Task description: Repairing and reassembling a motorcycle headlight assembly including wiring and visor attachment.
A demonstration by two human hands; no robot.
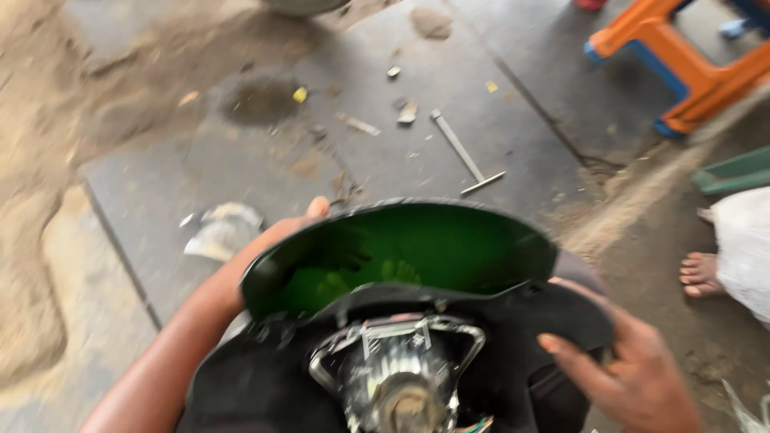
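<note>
I hold a black motorcycle headlight cowl (265, 385) with a green tinted visor (417, 244) on its top, seen from the back. The chrome back of the headlamp (401, 373) shows in the middle of the cowl. My left hand (277, 232) reaches around the left edge of the visor, with the thumb tip above its rim and the fingers showing dimly through the green plastic. My right hand (634, 377) grips the cowl's right edge with the thumb on the black plastic.
A metal T-handle wrench (465, 152) lies on the dark concrete slab beyond the visor. A crumpled silvery piece (220, 228) lies at left. An orange and blue plastic stool (682, 60) stands at top right. Another person's bare foot (700, 274) is at right.
</note>
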